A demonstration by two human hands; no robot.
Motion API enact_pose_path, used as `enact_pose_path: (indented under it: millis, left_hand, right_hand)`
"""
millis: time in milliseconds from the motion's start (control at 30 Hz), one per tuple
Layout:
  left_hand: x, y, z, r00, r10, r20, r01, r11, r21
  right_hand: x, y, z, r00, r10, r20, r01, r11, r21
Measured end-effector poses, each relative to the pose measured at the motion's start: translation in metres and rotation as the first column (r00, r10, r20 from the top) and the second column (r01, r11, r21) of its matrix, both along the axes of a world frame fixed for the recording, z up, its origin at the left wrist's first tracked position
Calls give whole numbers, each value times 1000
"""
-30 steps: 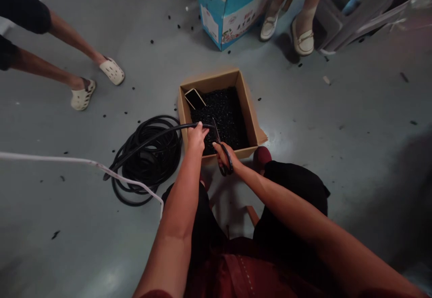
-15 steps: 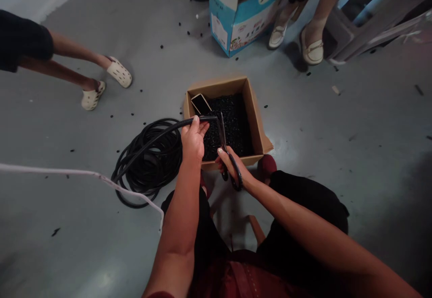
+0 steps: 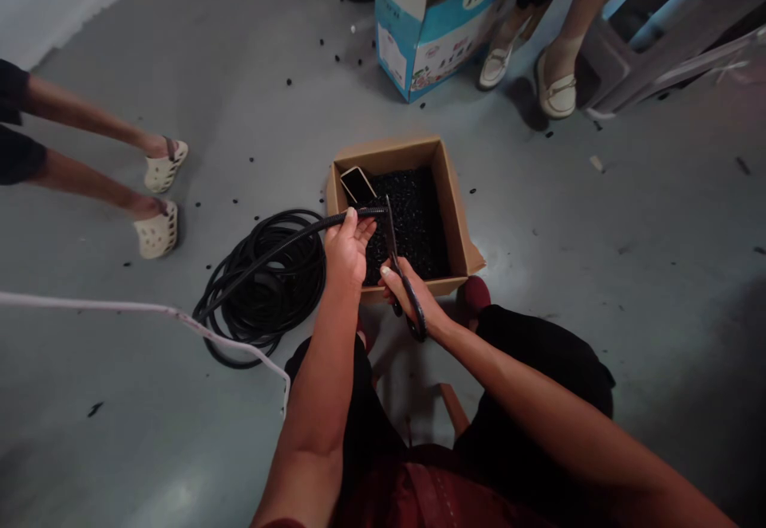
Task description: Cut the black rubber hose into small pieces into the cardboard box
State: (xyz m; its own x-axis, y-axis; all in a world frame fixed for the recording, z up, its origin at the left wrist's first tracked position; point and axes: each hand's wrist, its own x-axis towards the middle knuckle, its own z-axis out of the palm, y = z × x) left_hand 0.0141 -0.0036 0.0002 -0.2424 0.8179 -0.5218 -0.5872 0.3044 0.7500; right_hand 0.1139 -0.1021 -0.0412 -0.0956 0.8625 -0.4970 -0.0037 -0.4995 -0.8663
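Pinched in my left hand (image 3: 348, 247) is the end of a black corrugated hose (image 3: 299, 233), which runs back left to a loose coil on the floor. My right hand (image 3: 412, 289) grips a pair of dark scissors (image 3: 392, 237) by the handles, blades pointing away from me. The blades meet the hose's tip just right of my left fingers and look nearly closed. Beneath both hands is an open cardboard box (image 3: 458, 209) holding many small black pieces (image 3: 412, 209). A dark rectangular piece with a pale edge (image 3: 357, 185) leans in its far left corner.
The hose coil (image 3: 263, 289) lies left of the box. A pale cord (image 3: 197, 325) crosses at the left. Beyond stand a blue-and-white carton (image 3: 419, 41) and a grey plastic stool (image 3: 628, 49). Two people's feet are nearby, in clogs (image 3: 159, 229) and loafers (image 3: 559, 93). Black bits dot the floor.
The scissor blades have come together at the hose's tip. At the left, the person in clogs has stepped further left. My hands stay almost in place.
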Motion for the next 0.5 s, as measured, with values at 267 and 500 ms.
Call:
enact_pose_path:
  millis: [267, 500]
  left_hand:
    - [4, -1, -2, 1000, -10, -1, 10, 1000, -27]
    - [7, -1, -6, 1000, -26, -5, 26, 999, -26]
  right_hand:
    - [2, 4, 0, 1000, -15, -16, 15, 1000, 16]
    - [3, 9, 1, 998, -46, -54, 46, 999, -4]
